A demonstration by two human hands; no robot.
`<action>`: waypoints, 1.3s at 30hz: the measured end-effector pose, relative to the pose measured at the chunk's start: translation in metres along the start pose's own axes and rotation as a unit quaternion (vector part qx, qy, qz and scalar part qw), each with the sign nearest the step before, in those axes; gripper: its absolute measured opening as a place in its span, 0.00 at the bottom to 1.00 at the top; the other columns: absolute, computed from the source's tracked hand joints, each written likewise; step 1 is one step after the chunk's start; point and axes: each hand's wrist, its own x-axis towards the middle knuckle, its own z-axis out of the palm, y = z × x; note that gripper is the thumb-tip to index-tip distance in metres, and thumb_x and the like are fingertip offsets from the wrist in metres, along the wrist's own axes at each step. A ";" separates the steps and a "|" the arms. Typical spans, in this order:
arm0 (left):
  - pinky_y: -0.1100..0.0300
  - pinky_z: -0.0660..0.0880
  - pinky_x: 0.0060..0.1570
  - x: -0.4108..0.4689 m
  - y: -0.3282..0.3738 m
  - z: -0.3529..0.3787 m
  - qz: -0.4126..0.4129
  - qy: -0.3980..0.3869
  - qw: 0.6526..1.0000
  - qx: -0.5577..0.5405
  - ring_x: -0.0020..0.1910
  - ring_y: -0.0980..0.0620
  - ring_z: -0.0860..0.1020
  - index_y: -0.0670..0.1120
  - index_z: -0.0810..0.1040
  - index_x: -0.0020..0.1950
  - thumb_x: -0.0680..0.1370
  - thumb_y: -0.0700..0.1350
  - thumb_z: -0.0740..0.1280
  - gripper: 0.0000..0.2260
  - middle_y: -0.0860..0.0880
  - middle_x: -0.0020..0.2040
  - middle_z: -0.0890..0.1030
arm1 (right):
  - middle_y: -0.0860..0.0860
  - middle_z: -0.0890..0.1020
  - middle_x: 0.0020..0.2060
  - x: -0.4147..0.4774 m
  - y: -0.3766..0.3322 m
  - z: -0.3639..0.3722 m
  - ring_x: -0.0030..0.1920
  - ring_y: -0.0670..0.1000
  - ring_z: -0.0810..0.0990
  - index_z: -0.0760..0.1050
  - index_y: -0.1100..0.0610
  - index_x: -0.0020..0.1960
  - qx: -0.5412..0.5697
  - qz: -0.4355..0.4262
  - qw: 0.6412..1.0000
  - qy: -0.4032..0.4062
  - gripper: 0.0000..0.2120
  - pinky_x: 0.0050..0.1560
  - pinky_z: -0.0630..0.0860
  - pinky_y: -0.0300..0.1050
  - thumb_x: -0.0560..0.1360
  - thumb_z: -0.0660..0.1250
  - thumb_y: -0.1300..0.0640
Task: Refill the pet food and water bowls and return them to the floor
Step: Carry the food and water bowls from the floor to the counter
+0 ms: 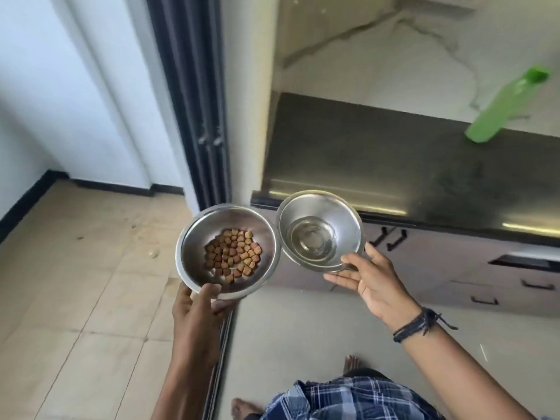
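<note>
Food bowl (228, 251) w/ kibble (233, 256) in my left hand (197, 310), water bowl (321, 230) in my right hand (374, 283), both mid-air off the bench (409, 165), rims nearly touching. Fingers pinch each near rim only, thumb on top. Risk: water bowl tips and slops, rims knock, kibble spills lowering to floor (75, 283).

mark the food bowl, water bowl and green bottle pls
food bowl (194, 247): head view, bare inner wall left of the kibble.
water bowl (348, 219): head view, dry inner wall on the right.
green bottle (497, 113): head view, mid body.
</note>
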 end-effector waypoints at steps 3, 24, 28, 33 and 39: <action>0.58 0.82 0.36 0.006 -0.007 0.044 0.005 -0.046 0.999 0.005 0.35 0.45 0.82 0.40 0.73 0.59 0.77 0.29 0.58 0.13 0.39 0.43 0.81 | 0.54 0.81 0.33 0.005 -0.023 -0.037 0.33 0.54 0.84 0.74 0.58 0.57 0.022 -0.023 0.999 0.036 0.15 0.40 0.84 0.54 0.76 0.62 0.73; 0.58 0.82 0.41 0.041 -0.166 0.415 -0.012 -0.132 0.988 0.084 0.56 0.40 0.81 0.41 0.67 0.70 0.79 0.32 0.61 0.19 0.37 0.62 0.77 | 0.63 0.78 0.45 0.156 -0.189 -0.373 0.44 0.64 0.86 0.75 0.58 0.60 0.099 -0.063 0.982 0.147 0.13 0.37 0.84 0.49 0.78 0.64 0.69; 0.55 0.83 0.41 0.051 -0.192 0.474 -0.042 -0.120 0.988 0.091 0.58 0.38 0.80 0.38 0.65 0.70 0.79 0.31 0.61 0.19 0.35 0.65 0.74 | 0.61 0.82 0.46 0.191 -0.214 -0.425 0.45 0.61 0.86 0.73 0.59 0.65 0.130 -0.067 0.978 0.148 0.17 0.37 0.84 0.50 0.77 0.65 0.69; 0.53 0.83 0.40 0.073 -0.211 0.538 -0.068 -0.116 0.985 0.111 0.57 0.38 0.81 0.42 0.65 0.67 0.79 0.31 0.61 0.18 0.37 0.62 0.75 | 0.63 0.82 0.52 0.234 -0.238 -0.465 0.45 0.60 0.86 0.70 0.59 0.69 0.164 -0.079 0.966 0.181 0.22 0.37 0.84 0.50 0.77 0.65 0.70; 0.56 0.83 0.37 0.097 -0.233 0.591 -0.075 -0.147 0.976 0.145 0.54 0.39 0.82 0.45 0.68 0.61 0.79 0.31 0.63 0.15 0.41 0.56 0.78 | 0.64 0.81 0.54 0.268 -0.253 -0.490 0.44 0.60 0.86 0.66 0.60 0.73 0.185 -0.080 0.954 0.220 0.26 0.38 0.84 0.51 0.77 0.64 0.71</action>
